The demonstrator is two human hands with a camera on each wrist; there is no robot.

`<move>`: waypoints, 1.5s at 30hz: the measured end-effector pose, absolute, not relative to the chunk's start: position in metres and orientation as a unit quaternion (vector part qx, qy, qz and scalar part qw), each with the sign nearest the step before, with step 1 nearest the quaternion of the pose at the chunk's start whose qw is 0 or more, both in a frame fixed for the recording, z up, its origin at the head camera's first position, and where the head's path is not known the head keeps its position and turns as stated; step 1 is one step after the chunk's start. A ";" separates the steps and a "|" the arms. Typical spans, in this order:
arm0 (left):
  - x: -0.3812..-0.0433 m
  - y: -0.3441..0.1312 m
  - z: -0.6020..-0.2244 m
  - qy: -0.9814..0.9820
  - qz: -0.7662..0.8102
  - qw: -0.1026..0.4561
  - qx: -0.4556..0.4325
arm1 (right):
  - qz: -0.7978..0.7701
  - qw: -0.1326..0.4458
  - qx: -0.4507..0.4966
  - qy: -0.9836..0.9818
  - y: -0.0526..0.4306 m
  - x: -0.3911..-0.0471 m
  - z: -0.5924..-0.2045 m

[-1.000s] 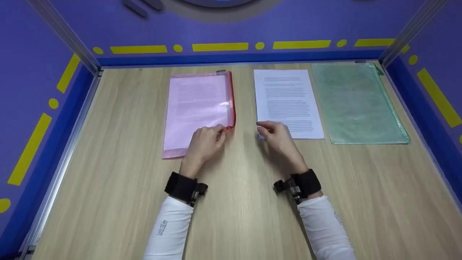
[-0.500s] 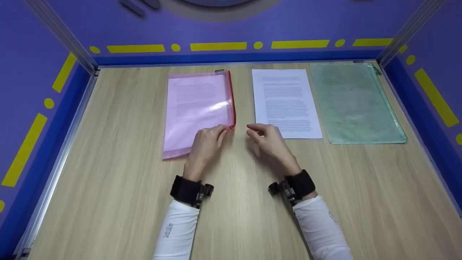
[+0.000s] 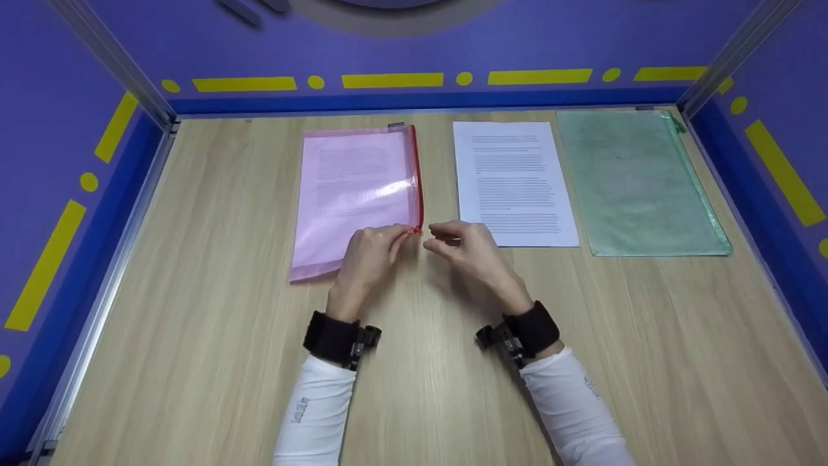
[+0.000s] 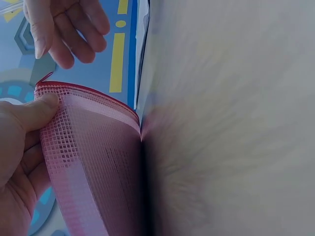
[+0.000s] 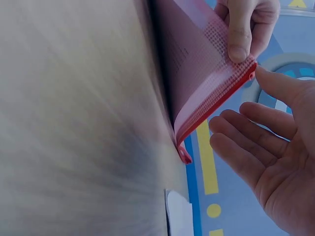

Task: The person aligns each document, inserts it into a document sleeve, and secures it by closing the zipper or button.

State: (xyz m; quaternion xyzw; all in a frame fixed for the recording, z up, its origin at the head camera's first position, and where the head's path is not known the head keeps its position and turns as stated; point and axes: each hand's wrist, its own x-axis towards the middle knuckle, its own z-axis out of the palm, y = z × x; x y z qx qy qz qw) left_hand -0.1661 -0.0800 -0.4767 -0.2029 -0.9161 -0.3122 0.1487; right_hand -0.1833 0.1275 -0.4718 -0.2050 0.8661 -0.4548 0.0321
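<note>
A pink mesh zipper pouch (image 3: 352, 175) with a printed sheet inside lies left of centre, its red zipper (image 3: 419, 175) along the right side. My left hand (image 3: 370, 255) pinches the pouch's near right corner between thumb and fingers; in the left wrist view that corner of the pouch (image 4: 93, 142) is lifted off the table. The red zipper pull (image 4: 45, 77) sticks out at this corner. My right hand (image 3: 469, 249) is just right of the corner, thumb and fingers apart, holding nothing. In the right wrist view, the right hand's fingers (image 5: 241, 150) are spread beside the zipper edge.
A stack of printed paper (image 3: 514, 181) lies right of the pouch, partly behind my right hand. Farther right is a green mesh zipper pouch (image 3: 647, 188), lying flat. Blue walls with yellow marks (image 3: 392, 81) border the wooden table (image 3: 427, 388) at the back and sides.
My right hand has moved left from the paper's edge to the pouch's zipper corner. My left hand keeps its pinch on that corner.
</note>
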 end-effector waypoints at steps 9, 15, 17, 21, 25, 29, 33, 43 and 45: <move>-0.166 -0.082 -0.476 -0.917 -0.297 0.150 -0.219 | -0.425 -0.028 -0.238 0.873 0.112 -0.181 -0.471; -0.166 -0.081 -0.476 -0.922 -0.285 0.144 -0.219 | -0.413 -0.059 -0.240 0.876 0.107 -0.179 -0.476; -0.166 -0.080 -0.476 -0.924 -0.281 0.141 -0.219 | -0.411 -0.068 -0.237 0.878 0.106 -0.179 -0.476; -0.165 -0.079 -0.476 -0.923 -0.278 0.141 -0.226 | -0.404 -0.094 -0.236 0.879 0.105 -0.178 -0.477; -0.165 -0.080 -0.477 -0.919 -0.286 0.143 -0.231 | -0.394 -0.123 -0.245 0.877 0.105 -0.178 -0.477; -0.165 -0.082 -0.477 -0.917 -0.291 0.144 -0.231 | -0.395 -0.124 -0.244 0.877 0.105 -0.177 -0.477; -0.165 -0.082 -0.476 -0.916 -0.286 0.156 -0.234 | -0.419 -0.102 -0.230 0.872 0.107 -0.178 -0.474; -0.163 -0.082 -0.473 -0.907 -0.280 0.186 -0.254 | -0.482 -0.033 -0.199 0.853 0.113 -0.181 -0.468; -0.163 -0.082 -0.472 -0.904 -0.281 0.190 -0.260 | -0.486 -0.029 -0.197 0.851 0.114 -0.182 -0.466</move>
